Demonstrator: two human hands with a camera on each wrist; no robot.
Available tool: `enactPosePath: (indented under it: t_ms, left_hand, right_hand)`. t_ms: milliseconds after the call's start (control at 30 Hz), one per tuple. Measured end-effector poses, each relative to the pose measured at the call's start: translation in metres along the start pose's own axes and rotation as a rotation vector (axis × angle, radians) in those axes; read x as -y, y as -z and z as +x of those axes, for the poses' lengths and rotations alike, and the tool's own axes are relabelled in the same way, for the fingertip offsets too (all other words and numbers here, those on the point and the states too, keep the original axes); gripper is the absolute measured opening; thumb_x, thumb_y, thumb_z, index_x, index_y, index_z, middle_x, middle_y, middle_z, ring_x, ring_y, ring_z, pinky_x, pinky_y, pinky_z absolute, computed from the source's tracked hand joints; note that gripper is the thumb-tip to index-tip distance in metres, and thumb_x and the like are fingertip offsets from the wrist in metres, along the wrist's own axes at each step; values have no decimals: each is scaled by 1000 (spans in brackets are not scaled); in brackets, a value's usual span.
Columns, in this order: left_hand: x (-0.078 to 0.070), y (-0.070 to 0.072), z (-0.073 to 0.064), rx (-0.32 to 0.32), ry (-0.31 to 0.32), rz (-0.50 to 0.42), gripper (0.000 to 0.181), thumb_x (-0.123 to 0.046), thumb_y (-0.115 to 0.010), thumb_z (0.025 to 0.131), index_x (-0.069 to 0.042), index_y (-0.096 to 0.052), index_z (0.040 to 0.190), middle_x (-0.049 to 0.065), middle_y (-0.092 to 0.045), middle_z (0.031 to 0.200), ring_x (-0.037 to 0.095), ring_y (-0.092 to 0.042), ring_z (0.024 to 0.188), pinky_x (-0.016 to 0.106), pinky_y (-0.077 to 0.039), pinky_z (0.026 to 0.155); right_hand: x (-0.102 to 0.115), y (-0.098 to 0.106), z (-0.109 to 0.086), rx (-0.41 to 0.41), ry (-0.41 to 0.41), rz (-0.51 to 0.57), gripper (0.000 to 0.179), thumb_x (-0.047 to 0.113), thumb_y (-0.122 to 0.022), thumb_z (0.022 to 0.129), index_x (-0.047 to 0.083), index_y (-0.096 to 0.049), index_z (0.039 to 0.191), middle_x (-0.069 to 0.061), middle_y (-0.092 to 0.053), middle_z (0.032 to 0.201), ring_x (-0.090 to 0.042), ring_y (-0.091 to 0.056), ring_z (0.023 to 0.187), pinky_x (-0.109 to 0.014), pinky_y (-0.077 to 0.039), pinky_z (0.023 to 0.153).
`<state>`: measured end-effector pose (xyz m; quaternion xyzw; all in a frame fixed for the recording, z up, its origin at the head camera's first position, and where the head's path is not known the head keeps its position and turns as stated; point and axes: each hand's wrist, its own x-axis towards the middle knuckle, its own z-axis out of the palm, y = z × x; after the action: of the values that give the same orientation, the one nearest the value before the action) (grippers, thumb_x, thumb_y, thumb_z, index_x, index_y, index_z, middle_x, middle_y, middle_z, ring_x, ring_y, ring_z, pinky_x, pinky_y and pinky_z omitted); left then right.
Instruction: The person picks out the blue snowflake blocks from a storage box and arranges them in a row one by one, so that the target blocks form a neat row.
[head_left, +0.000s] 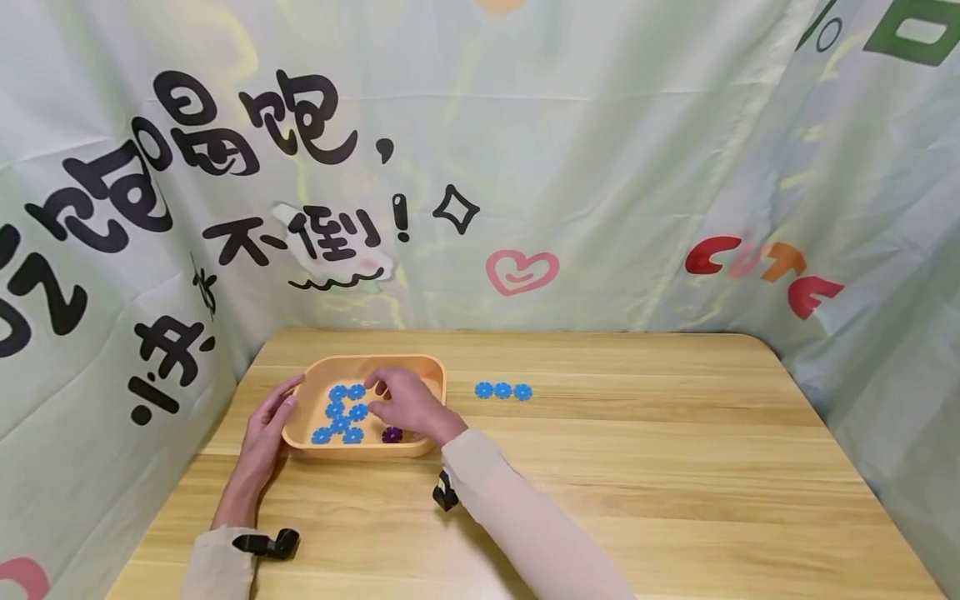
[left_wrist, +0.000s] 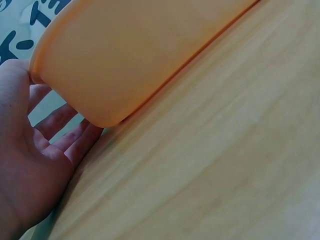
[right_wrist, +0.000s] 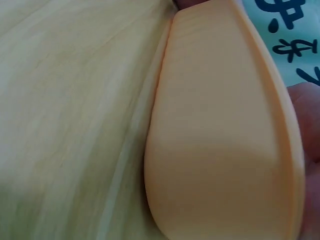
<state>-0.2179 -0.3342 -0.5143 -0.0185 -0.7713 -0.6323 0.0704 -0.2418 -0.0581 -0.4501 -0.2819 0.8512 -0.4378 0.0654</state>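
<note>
An orange plastic tray stands at the left of the table, holding several blue snowflake-shaped discs and a purple one. My left hand holds the tray's left end. In the left wrist view, its thumb lies at the rim and its fingers run along the outer wall. My right hand reaches over the tray from the right, thumb and forefinger apart beside the upper blue discs. The right wrist view shows mainly the tray's outer wall, with part of the hand at the edge and the fingertips hidden.
Right of the tray, three blue discs lie in a row on the wooden table. A printed curtain hangs behind the table and along its sides.
</note>
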Motion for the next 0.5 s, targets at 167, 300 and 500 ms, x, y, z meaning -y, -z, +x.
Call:
enactPosePath:
  t_ms: [167,300,500]
  left_hand:
    - [0,1,-2,-11,13,3,50,-28,-51,110,-9,-45,155,13,-41,155,3,-50,121,11,-47,92]
    - [-1,0,-3,-12,14,5,50,-28,-51,110,-9,-45,155,11,-42,154,5,-49,124,11,-47,93]
    - [-1,-1,-2,-9,0,6,49,-29,-51,110,-9,-46,155,13,-42,155,4,-51,123,12,-47,93]
  right_hand:
    - [-2,-13,10,51,-17,-12,29,2,-70,94,0,-66,123,-14,-65,109,-17,-60,94,-20,-49,77]
    - [-3,-20,14,86,-49,-49,31,4,-71,94,0,-67,125,-12,-67,109,-15,-60,91,-19,-50,77]
    - [-4,-26,20,103,-68,-150,34,8,-72,95,4,-68,129,-7,-71,110,-8,-57,81,-19,-49,73]
